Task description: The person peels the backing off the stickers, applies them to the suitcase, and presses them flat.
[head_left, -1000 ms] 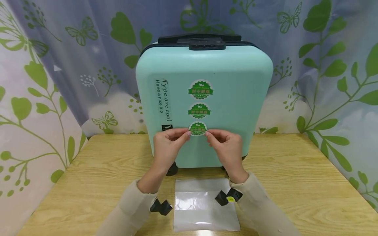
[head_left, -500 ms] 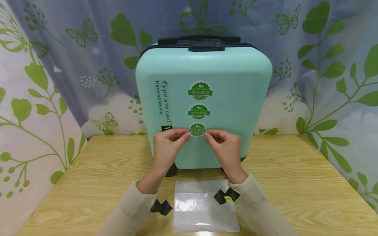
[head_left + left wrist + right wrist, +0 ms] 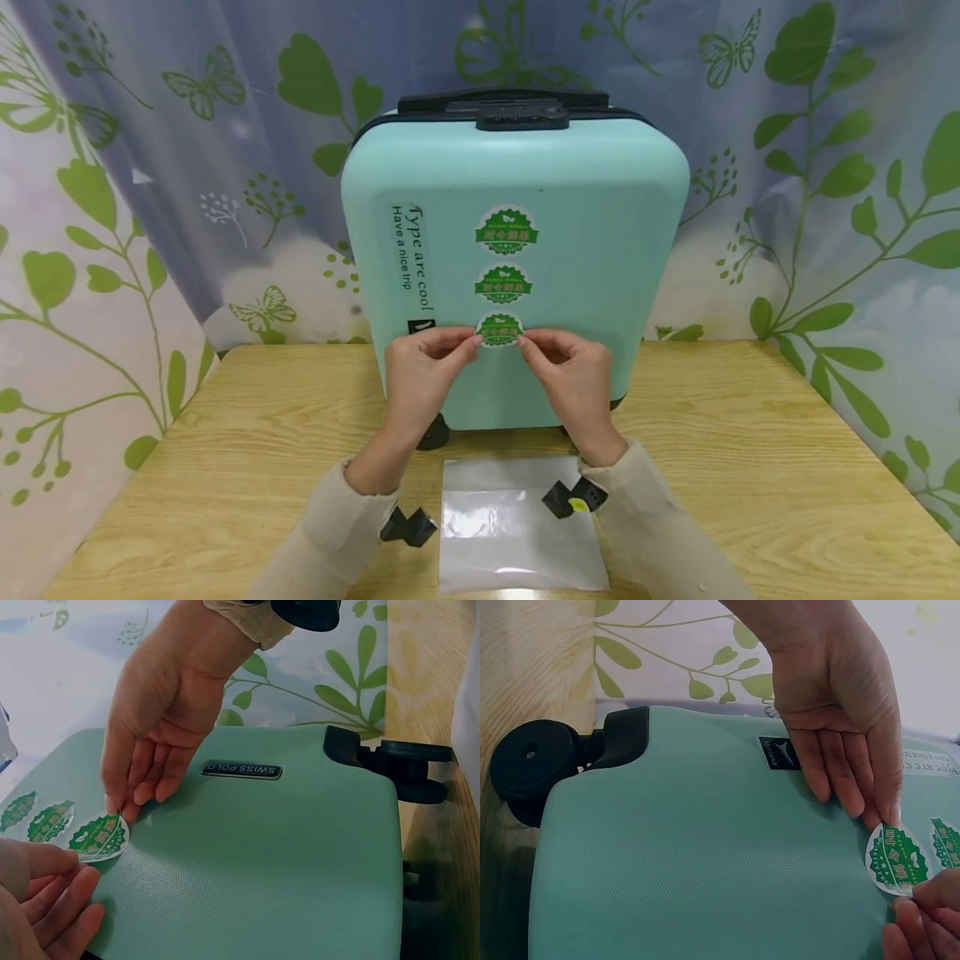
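A round green-and-white sticker [image 3: 499,330] is the lowest of three in a column on a mint-green suitcase [image 3: 600,275]. My left hand [image 3: 420,375] pinches its left edge between thumb and forefinger; my right hand [image 3: 576,379] pinches the right edge likewise. In the right wrist view the sticker [image 3: 897,859] lies close over the textured shell, its edges at the fingertips. The left wrist view shows the same sticker [image 3: 100,837] between both hands. Above it, the middle sticker [image 3: 503,285] and top sticker [image 3: 507,230] lie flat on the shell.
The suitcase stands upright on a wooden table [image 3: 750,450], with black wheels [image 3: 435,433] below. A shiny pale backing sheet [image 3: 517,550] lies in front, between the forearms. Behind hangs a leaf-patterned curtain [image 3: 247,150]. Black devices [image 3: 408,527] sit at the wrists.
Both hands keep their pinch on the lowest sticker with almost no movement. The whole head view has shifted very slightly.
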A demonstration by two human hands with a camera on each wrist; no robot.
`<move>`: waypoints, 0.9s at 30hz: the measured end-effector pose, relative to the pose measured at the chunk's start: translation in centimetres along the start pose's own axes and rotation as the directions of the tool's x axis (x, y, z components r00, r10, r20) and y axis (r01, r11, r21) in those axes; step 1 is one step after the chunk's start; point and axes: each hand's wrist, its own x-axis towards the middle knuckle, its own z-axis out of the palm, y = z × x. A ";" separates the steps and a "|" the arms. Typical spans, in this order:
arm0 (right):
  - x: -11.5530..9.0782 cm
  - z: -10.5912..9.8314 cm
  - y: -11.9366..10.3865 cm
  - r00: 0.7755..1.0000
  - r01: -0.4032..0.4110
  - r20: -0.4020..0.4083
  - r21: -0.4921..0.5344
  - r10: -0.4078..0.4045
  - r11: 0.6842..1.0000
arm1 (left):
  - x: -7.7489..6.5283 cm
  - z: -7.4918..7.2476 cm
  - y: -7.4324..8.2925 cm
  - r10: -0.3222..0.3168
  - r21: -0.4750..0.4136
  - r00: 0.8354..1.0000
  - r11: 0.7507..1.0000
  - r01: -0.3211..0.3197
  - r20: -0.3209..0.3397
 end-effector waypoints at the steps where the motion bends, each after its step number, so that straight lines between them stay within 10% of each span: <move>1: 0.0 0.0 0.0 1.000 0.000 -0.001 0.000 0.000 1.000 | 0.0 0.0 0.0 0.004 0.005 1.000 1.000 -0.004 -0.001; 27: -0.6 0.7 0.3 0.995 0.063 -0.074 -0.003 -0.063 0.998 | 0.0 -0.2 0.3 0.042 0.106 0.999 0.993 -0.042 0.007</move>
